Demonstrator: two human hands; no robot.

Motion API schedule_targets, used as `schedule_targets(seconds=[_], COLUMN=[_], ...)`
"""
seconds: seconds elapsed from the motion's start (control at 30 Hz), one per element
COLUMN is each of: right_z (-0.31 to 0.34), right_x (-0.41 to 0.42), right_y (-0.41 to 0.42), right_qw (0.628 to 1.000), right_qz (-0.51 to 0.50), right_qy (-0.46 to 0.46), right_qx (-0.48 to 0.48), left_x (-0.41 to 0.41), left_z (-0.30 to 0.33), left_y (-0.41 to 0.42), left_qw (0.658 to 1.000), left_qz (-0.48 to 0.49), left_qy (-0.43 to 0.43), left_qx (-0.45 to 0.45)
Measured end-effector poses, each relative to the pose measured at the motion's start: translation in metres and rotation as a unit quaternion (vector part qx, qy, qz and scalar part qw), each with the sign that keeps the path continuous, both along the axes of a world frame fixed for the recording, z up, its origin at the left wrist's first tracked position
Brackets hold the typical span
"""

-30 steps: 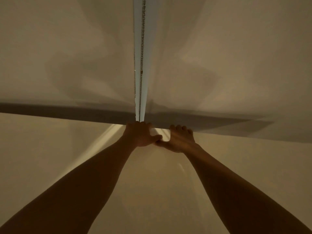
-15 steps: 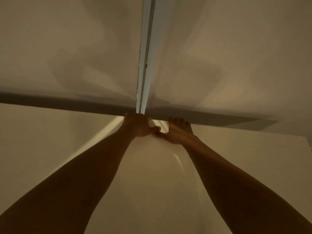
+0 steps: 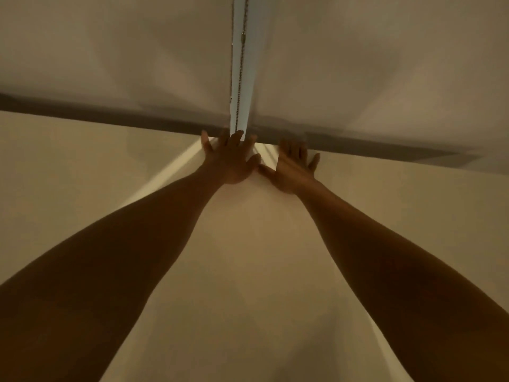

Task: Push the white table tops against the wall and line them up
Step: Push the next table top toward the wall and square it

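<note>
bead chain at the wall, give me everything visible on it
The bead chain is a thin, dark, metallic-looking string of small beads with one longer connector link partway down. It hangs straight down a narrow pale gap between two light blind or curtain panels at the wall. Its lower end drops behind the far table edge, just above the left hand. Whether the fingertips touch it cannot be told.

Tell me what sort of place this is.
Probably an indoor room, an office or a home; the dim light leaves it unsure. A white table top runs up to blinds or curtains with a bead chain hanging between them. Both hands, left and right, lie spread at its far edge.
</note>
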State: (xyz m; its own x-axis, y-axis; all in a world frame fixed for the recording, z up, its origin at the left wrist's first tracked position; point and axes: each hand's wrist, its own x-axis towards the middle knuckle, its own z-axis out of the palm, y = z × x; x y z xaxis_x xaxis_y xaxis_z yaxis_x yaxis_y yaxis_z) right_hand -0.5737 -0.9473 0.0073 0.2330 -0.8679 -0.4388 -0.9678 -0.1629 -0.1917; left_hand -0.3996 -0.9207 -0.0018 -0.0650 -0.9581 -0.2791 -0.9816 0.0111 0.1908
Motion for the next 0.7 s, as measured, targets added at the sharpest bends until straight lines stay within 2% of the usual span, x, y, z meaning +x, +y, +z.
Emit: schedule_targets(seconds=[0.17,0.27,0.43,0.7], right_z=[0.0,0.002,0.007,0.015], right_x=[-0.002,-0.004,-0.014,-0.014], right_y=[0.04,0.082,0.171,0.283], right_qw=[0.999,0.998,0.997,0.995], right_qz=[0.017,0.048,0.066,0.075], right_qy=[-0.04,-0.018,-0.045,-0.057], right_qx=[0.001,-0.03,-0.012,-0.021], left_x=[0.009,0.013,0.001,-0.006], left_z=[-0.015,-0.008,0.009,0.01], left_y=[0.061,0.11,0.222,0.373], left_qw=[0.999,0.999,0.995,0.978], left_qz=[-0.033,-0.026,0.05,0.177], left_qy=[-0.024,0.015,0.088,0.106], left_qx=[-0.029,-0.028,-0.008,-0.004])
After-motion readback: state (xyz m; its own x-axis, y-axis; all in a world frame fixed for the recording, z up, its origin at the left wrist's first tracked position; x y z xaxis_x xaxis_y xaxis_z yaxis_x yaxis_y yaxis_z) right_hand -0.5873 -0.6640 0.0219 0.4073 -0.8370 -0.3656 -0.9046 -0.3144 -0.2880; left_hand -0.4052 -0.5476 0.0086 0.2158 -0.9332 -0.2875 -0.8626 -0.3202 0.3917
